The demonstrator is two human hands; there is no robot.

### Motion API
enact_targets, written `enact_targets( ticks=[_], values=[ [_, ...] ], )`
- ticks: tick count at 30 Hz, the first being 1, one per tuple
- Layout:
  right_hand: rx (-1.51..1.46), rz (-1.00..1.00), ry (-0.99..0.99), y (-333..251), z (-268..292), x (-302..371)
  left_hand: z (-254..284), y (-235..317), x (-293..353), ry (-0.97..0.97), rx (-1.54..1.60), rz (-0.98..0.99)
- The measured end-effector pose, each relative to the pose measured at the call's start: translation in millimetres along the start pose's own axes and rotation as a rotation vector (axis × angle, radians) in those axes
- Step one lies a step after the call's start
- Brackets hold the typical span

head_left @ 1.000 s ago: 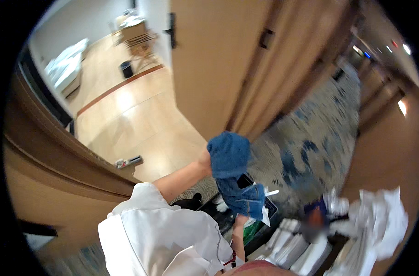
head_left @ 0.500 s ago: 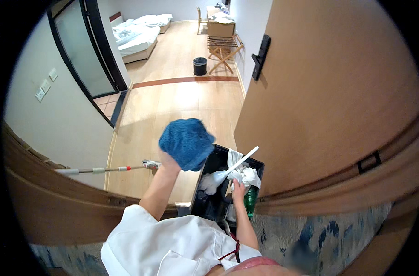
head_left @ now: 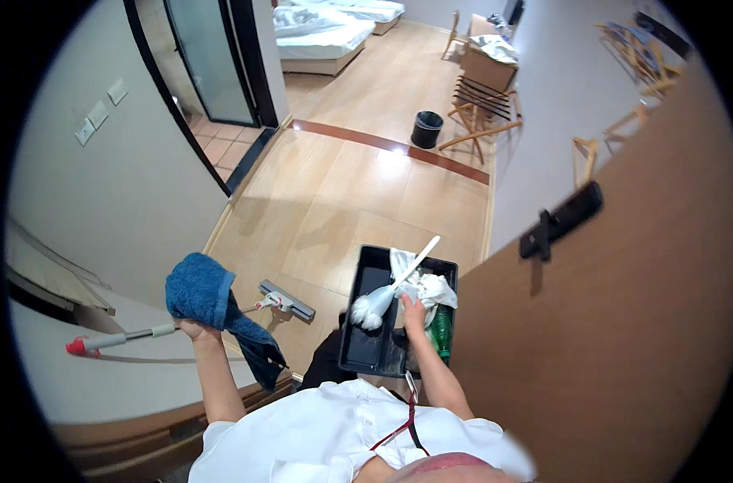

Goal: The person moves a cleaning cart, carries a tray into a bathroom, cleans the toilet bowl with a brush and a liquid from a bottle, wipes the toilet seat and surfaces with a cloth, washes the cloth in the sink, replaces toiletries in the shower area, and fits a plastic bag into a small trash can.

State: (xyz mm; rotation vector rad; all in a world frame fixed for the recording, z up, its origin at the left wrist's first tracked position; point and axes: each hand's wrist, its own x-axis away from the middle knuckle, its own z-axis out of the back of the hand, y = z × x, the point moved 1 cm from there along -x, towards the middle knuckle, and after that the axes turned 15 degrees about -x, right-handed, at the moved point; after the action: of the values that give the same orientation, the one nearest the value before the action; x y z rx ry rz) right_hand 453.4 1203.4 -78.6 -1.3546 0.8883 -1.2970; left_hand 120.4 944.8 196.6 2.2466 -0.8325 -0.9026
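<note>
My left hand (head_left: pixel 197 329) is closed around a bunched blue towel (head_left: pixel 199 291), one end of which hangs down. Close behind that hand runs the pole of a flat mop (head_left: pixel 133 336); whether my fingers touch it I cannot tell. The mop's grey head (head_left: pixel 287 301) rests on the floor. My right hand (head_left: pixel 414 314) grips the middle handle of a black cleaning caddy (head_left: pixel 367 272) in front of my body. In the caddy lie a white-handled toilet brush (head_left: pixel 372 307), crumpled white cloths (head_left: pixel 432 290) and a green bottle (head_left: pixel 442 330).
To the right stands a brown door (head_left: pixel 624 322) with a black handle (head_left: pixel 561 220). A wall with light switches (head_left: pixel 97 114) and a glass-door doorway (head_left: pixel 213 60) are on the left. Farther in are a black bin (head_left: pixel 427 130), a wooden luggage rack (head_left: pixel 481 113) and beds (head_left: pixel 322 40).
The towel and my left hand have moved left and down, and part of the towel now hangs loose. My view has moved further into the doorway; my right hand still holds the caddy.
</note>
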Motion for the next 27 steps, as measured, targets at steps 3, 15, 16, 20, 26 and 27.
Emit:
enact_targets(
  ticks=[3,15,16,20,26,27],
  values=[
    [0.145,-0.111,0.118,-11.2,-10.2,-70.4,75.7,-26.5,-30.7,0.099,-0.078,-0.128],
    [0.139,0.028,0.289,-135.3,-56.1,-328.4,80.0,-40.3,-352.0,0.528,-0.255,-0.068],
    [0.148,0.062,0.324,-127.8,-41.2,-366.3,99.0,-71.1,-381.9,0.49,-0.246,0.024],
    [0.183,-0.028,0.318,-144.2,-105.4,-451.0,178.3,-120.6,-459.5,0.61,-0.355,0.531],
    [0.288,-0.105,0.308,-169.2,-252.8,-584.0,302.1,-142.7,-516.7,0.974,-0.638,0.951],
    [0.313,-0.142,0.216,-176.9,-288.9,-600.2,318.4,-135.4,-510.2,0.888,-0.655,0.983]
  ],
)
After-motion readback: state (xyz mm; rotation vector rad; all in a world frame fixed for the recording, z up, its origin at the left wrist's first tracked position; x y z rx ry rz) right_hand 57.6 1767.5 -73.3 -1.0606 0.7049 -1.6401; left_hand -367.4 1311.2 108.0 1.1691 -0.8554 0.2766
